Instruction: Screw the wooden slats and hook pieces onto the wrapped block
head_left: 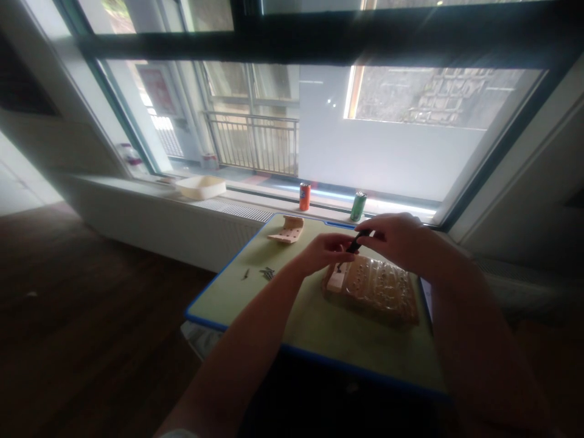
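**A:** Start nearest. How many hands, and what are they doing?

**B:** Two, both the person's own. The left hand (pixel 322 252) comes in from 7 o'clock and the right hand (pixel 396 240) from 4 o'clock. They meet over the table (pixel 255 307). One dark tool (pixel 354 243) lies between them. The right fingers pinch its upper end, and the left fingertips are pressed together at its lower end.

**A:** And under the hands?

**B:** One wooden board (pixel 381 289) full of small holes, lying flat. It's at 5 o'clock from the tool, just below it. I can't tell whether the tool's tip touches the board.

**A:** Anything else on the tabletop?

**B:** At 9 o'clock from the hands there's a small cluster of screws (pixel 267 273), too small to count. One more dark piece (pixel 246 274) lies a little apart, further left. At 11 o'clock, by the far edge, is one smaller wooden piece (pixel 288 231), also with holes. That makes two wooden parts in all.

**A:** Beyond the table?

**B:** Two cans stand upright on the windowsill. The orange can (pixel 305 196) is at 11 o'clock and the green can (pixel 358 206) is at 12 o'clock, apart from each other. Further along the sill, towards 10 o'clock, there's one white tray (pixel 201 187). Through the glass, farthest off, is one metal railing (pixel 250 143).
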Tool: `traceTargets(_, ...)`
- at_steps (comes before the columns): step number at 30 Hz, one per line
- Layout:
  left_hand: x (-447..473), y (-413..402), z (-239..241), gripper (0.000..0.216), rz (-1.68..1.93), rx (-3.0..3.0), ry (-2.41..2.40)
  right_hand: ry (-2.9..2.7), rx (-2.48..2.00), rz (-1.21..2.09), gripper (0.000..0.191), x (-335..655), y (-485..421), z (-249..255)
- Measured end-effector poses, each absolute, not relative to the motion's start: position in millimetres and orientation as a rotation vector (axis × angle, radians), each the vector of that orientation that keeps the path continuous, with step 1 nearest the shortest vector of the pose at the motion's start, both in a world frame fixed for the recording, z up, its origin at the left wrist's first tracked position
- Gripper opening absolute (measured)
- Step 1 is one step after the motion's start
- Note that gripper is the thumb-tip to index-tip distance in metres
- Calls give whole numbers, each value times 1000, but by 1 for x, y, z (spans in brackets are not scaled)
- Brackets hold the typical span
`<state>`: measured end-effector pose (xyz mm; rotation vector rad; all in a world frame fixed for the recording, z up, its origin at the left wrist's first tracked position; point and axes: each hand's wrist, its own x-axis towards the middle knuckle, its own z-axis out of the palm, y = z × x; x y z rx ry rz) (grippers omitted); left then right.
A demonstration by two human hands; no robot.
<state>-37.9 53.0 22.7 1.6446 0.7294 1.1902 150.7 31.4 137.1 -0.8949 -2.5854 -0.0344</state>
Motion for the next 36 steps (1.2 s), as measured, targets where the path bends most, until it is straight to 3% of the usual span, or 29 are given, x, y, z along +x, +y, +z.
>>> traceTargets(7, -46, 58, 20, 29, 1244, 1650, 728, -2518, -921, -138, 29, 137, 39, 130)
traceTargets(16, -46, 56, 22, 40, 1189, 1688, 812, -2493, -896, -70, 23, 136, 42, 127)
traceTargets(23, -45, 60, 18, 32, 1238, 1712, 829, -2478, -989, -151, 35, 135, 49, 126)
traceTargets(32, -47, 57, 22, 40, 1149, 1703, 808, -2478, -917, -48, 24, 140, 56, 125)
traceTargets(36, -46, 59, 19, 38, 1215, 1711, 867, -2460, -966, -139, 33, 138, 58, 122)
